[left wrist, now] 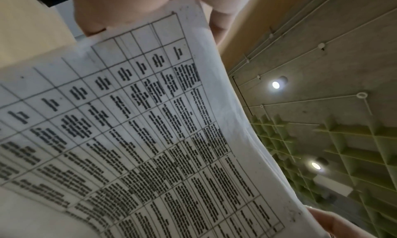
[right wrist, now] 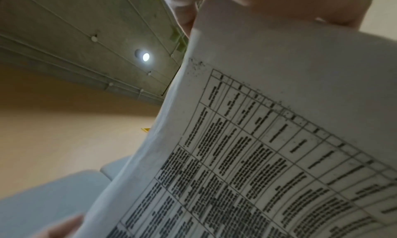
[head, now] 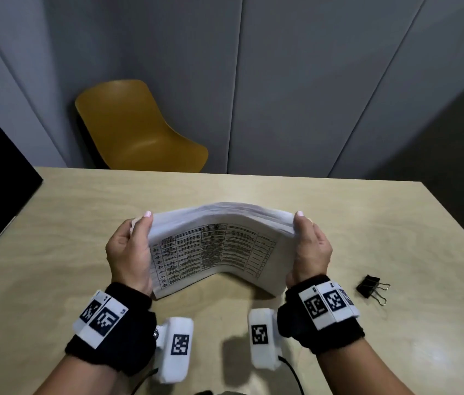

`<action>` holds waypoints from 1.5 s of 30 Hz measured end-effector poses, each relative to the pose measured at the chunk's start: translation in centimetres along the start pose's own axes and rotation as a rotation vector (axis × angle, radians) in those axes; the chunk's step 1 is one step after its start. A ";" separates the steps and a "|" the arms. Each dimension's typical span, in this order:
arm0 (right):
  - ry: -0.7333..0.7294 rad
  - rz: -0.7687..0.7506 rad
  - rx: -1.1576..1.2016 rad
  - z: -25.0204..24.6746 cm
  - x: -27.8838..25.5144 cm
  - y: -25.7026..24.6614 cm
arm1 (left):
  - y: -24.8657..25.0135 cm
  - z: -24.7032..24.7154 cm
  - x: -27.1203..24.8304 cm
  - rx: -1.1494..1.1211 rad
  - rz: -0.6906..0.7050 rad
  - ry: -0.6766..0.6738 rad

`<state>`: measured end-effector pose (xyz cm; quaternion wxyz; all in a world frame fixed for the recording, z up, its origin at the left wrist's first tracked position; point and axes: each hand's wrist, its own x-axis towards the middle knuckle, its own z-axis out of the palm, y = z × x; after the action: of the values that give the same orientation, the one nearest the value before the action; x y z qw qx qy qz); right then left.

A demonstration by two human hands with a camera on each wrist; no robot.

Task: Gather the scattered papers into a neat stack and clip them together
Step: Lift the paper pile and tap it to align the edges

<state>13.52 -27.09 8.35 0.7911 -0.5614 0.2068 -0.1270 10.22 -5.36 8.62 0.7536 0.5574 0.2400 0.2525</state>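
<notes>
Right hand (right wrist: 279, 2) pinching paper stack (right wrist: 279, 123) edge; ceiling lamp (right wrist: 145, 56).

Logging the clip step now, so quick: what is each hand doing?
Left hand: grips the left edge of the paper stack.
Right hand: grips the stack's right edge.
Binder clip: untouched on the table.

Light wood table (head: 88, 223); black binder clip (head: 369, 286) lying on it.
</notes>
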 end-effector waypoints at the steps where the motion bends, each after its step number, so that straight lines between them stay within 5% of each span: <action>1: -0.016 0.004 0.026 -0.2 0.0 0.1 | 0.0 -0.1 -0.2 -0.021 -0.012 0.000; 9: 0.086 0.036 0.067 -0.1 -0.4 -0.3 | 0.0 0.2 0.1 -0.090 -0.035 0.056; 19: -0.025 -0.191 0.097 -0.4 -0.1 -0.6 | -0.4 0.2 0.4 -0.085 0.010 0.125; 27: 0.078 -0.238 -0.006 -0.8 0.1 -0.1 | -0.9 0.0 1.4 -0.027 0.038 0.145; 41: 0.041 -0.188 -0.112 -0.8 0.7 1.4 | -0.6 0.1 0.6 0.001 -0.069 0.069; 45: -0.183 -0.226 -0.061 -1.2 0.6 1.1 | 0.0 -0.1 0.0 0.008 0.005 -0.127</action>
<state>13.45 -27.98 6.86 0.7700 -0.6140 0.0733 -0.1572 10.14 -5.24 8.63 0.7644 0.5759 0.1916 0.2175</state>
